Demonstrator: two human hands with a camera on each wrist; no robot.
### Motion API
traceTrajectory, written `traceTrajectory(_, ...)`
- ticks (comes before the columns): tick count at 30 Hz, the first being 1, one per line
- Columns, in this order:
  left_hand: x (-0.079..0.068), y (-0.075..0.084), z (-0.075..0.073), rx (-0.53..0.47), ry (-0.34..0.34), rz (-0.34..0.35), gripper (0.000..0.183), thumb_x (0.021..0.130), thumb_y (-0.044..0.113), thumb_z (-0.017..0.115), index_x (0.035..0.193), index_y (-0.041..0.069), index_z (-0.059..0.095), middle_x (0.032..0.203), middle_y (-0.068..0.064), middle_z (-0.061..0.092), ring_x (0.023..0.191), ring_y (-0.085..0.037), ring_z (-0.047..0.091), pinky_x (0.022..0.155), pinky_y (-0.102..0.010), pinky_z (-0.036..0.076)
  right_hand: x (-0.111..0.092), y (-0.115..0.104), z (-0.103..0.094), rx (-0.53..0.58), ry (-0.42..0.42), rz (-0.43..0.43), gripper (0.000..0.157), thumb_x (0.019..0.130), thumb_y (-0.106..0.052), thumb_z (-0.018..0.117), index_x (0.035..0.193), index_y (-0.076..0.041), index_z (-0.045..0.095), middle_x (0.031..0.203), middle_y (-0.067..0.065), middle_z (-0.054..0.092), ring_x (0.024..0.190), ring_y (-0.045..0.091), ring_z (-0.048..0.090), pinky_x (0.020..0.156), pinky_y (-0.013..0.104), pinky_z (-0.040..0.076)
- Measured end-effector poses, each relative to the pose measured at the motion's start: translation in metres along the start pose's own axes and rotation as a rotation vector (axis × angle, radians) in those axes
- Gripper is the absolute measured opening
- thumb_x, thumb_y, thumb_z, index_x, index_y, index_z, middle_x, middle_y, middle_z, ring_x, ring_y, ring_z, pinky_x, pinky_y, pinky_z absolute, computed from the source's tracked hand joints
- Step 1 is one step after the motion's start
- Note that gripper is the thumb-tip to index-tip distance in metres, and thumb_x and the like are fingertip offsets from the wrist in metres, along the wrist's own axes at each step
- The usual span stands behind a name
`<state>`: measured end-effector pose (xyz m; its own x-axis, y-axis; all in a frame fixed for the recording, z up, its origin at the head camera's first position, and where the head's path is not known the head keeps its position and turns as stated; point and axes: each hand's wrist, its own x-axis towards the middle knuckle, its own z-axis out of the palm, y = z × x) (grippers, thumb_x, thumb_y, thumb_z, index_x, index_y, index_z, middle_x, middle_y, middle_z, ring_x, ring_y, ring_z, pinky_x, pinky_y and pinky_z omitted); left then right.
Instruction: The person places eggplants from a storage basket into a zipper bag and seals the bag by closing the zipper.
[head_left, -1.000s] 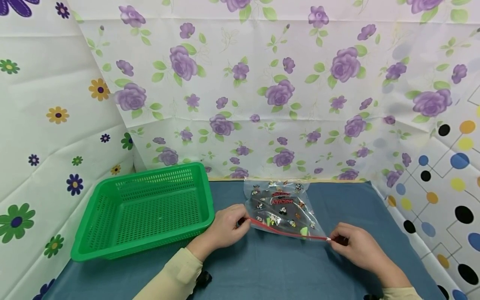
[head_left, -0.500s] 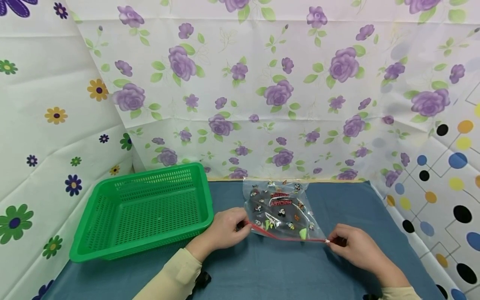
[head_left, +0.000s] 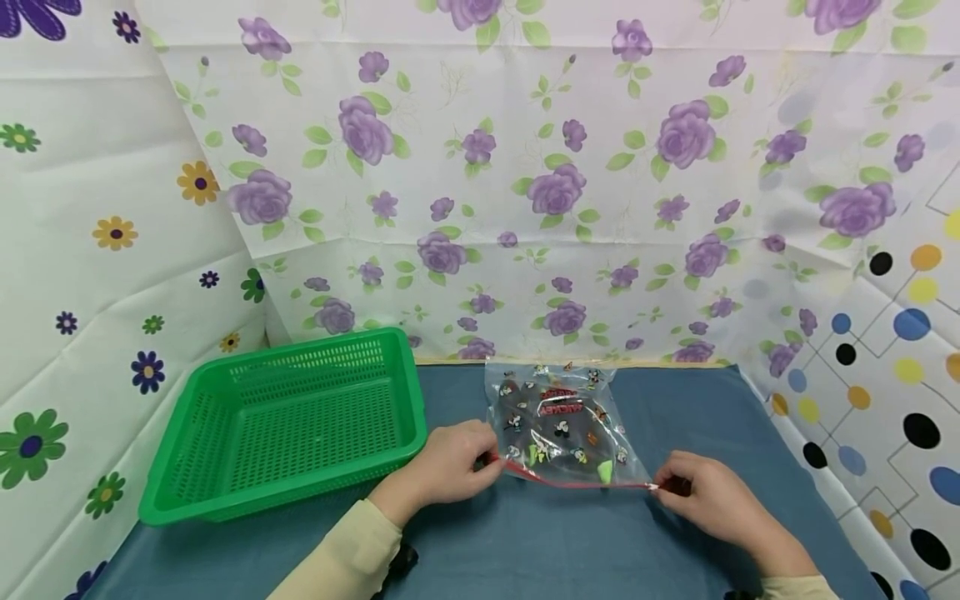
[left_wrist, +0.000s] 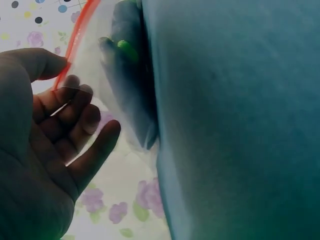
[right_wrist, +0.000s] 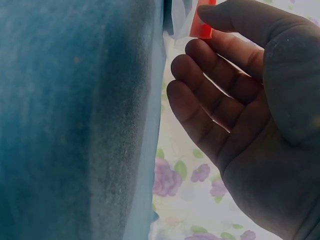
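A clear plastic zipper bag (head_left: pixel 557 421) printed with small cartoon figures and red lettering lies on the blue cloth in the head view. Along its near edge runs a red zip strip (head_left: pixel 577 485). My left hand (head_left: pixel 448 467) pinches the strip's left end between thumb and index finger; the other fingers are loosely bent in the left wrist view. At the right end, beside a small white piece, my right hand (head_left: pixel 708 493) pinches the strip (right_wrist: pixel 202 22). Inside the bag are lime-green bits (head_left: pixel 605 472) and something dark grey (left_wrist: pixel 127 85), its kind unclear.
A green perforated plastic basket (head_left: pixel 315 417) stands to the left, its near right corner close to my left wrist. Blue cloth (head_left: pixel 540 550) covers the table. Flowered sheets (head_left: pixel 450 183) hang behind and on the left, a dotted one (head_left: pixel 885 400) on the right.
Both hands have drawn the bag's red edge slightly toward me, with the strip sagging a little between them. The basket stays in place.
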<state>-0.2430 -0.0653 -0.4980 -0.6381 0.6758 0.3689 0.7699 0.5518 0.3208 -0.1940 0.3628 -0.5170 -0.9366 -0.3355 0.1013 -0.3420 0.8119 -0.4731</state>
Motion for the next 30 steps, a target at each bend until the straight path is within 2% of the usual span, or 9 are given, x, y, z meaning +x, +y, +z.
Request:
traceTrajectory(8, -0.004, 0.011, -0.01, 0.087, -0.164, -0.035, 0.016, 0.101, 0.034, 0.064, 0.086, 0.032, 0.058, 0.081, 0.017, 0.05, 0.067, -0.002, 0.044, 0.051, -0.023, 0.036, 0.001, 0.001, 0.001, 0.016, -0.033, 0.008, 0.01, 0.09, -0.03, 0.08, 0.089, -0.034, 0.071, 0.083, -0.017, 0.059, 0.069, -0.001, 0.057, 0.061, 0.025, 0.049)
traceTrajectory(14, -0.005, 0.021, -0.015, 0.212, -0.176, -0.031, 0.012, 0.099, 0.034, 0.067, 0.087, 0.031, 0.063, 0.082, 0.016, 0.052, 0.069, -0.003, 0.046, 0.05, -0.024, 0.037, 0.002, 0.001, 0.001, 0.039, -0.051, 0.006, 0.009, 0.091, -0.031, 0.08, 0.091, -0.034, 0.071, 0.083, -0.016, 0.06, 0.07, 0.0, 0.058, 0.062, 0.026, 0.05)
traceTrajectory(20, -0.008, 0.026, -0.017, 0.237, -0.22, -0.048, 0.008, 0.098, 0.035, 0.068, 0.091, 0.031, 0.067, 0.084, 0.015, 0.053, 0.072, -0.004, 0.048, 0.053, -0.025, 0.039, 0.003, -0.001, 0.0, 0.052, -0.076, 0.009, 0.008, 0.09, -0.032, 0.08, 0.091, -0.033, 0.072, 0.083, -0.016, 0.061, 0.07, 0.001, 0.059, 0.061, 0.026, 0.05)
traceTrajectory(25, -0.009, 0.028, -0.021, 0.225, -0.18, -0.026, 0.01, 0.098, 0.038, 0.068, 0.092, 0.03, 0.07, 0.086, 0.015, 0.056, 0.074, -0.003, 0.051, 0.054, -0.023, 0.04, 0.006, -0.002, -0.001, 0.011, -0.053, 0.005, 0.007, 0.092, -0.042, 0.076, 0.089, -0.039, 0.07, 0.082, -0.018, 0.06, 0.068, -0.001, 0.057, 0.06, 0.025, 0.048)
traceTrajectory(30, -0.009, 0.027, -0.027, 0.257, -0.057, -0.046, 0.019, 0.097, 0.04, 0.07, 0.105, 0.023, 0.072, 0.096, 0.008, 0.061, 0.075, -0.006, 0.054, 0.051, -0.023, 0.039, 0.009, -0.006, -0.003, -0.065, 0.027, 0.005, 0.006, 0.094, -0.041, 0.075, 0.091, -0.041, 0.07, 0.084, -0.022, 0.059, 0.073, -0.004, 0.056, 0.063, 0.025, 0.049)
